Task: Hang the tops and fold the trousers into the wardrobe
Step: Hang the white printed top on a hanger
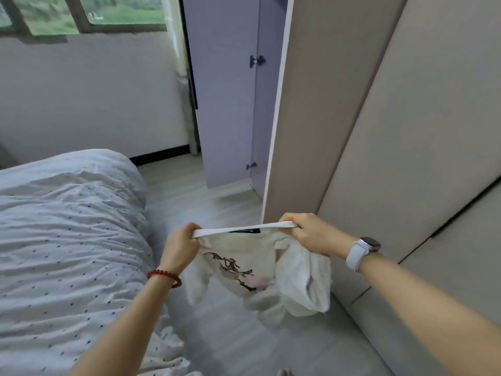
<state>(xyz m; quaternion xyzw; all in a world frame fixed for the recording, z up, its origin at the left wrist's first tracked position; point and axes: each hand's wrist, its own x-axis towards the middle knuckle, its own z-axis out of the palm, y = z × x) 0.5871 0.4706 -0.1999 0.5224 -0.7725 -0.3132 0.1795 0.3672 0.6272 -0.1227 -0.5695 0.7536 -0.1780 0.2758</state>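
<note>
You hold a cream top (238,264) in the air above the floor (233,335), between the bed (67,226) and the wardrobe (379,131). Its lower folds are motion-blurred, so hem and sleeves cannot be separated; the dark neck label (245,230) is too small to read, and the printed motif shows no legible writing. Your left hand (181,246) and right hand (307,234) each clench one end of the neckline, stretching it taut. The wardrobe interior is hidden behind its doors.
</note>
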